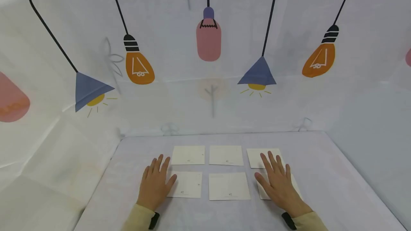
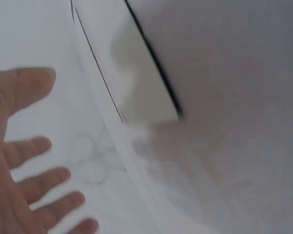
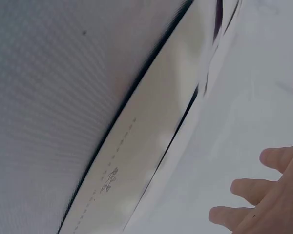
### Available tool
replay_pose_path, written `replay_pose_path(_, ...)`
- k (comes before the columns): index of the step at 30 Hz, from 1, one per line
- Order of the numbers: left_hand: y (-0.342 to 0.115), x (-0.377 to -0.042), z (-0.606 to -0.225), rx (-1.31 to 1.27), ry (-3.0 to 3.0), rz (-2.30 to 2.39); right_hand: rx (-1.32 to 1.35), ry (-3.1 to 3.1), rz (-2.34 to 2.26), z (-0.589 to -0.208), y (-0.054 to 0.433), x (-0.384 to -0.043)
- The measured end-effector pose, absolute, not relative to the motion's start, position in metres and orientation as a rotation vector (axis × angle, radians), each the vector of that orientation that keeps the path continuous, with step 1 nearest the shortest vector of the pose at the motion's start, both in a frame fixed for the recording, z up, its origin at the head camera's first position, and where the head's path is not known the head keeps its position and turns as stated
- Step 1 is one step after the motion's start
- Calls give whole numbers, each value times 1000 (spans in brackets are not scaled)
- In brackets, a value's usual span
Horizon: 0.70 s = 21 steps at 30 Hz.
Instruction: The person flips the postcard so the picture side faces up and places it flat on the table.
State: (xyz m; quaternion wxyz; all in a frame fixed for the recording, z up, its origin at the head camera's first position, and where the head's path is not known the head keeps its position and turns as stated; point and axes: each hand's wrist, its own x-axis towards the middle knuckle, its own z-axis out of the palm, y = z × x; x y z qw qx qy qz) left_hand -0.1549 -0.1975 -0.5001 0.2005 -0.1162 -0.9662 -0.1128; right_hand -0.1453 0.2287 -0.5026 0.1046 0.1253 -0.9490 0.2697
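Head view: six pale cards [image 1: 226, 155] lie in two rows on the table [image 1: 324, 174]; the left hand [image 1: 155, 185] rests flat, fingers released, its thumb at the near-left card [image 1: 187, 184], and the right hand [image 1: 280, 184] (fingers also spread) covers the near-right card [image 1: 296, 188]. Left wrist view: blurred, fingers [image 2: 36, 183] straight. Right wrist view: the same. A flat palm could, I judge, drag a card out of line.

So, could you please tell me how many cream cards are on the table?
6, in two rows: back left, back middle, back right; front left, front middle, and front right, mostly under the right hand.

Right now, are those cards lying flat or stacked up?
Flat and spread out: six cards lie singly in two rows on the table, the right hand resting on the right-side pair.
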Motion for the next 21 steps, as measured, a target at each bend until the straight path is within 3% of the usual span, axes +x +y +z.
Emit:
replay_pose_path(8,-222,-178,-488,-532,-2708,-455,386,-2765,770,-505,226,-144)
replay_pose_path(21,-243,-221,-490,-436,-2961,-864,462,-2725,776,-507,217,-154)
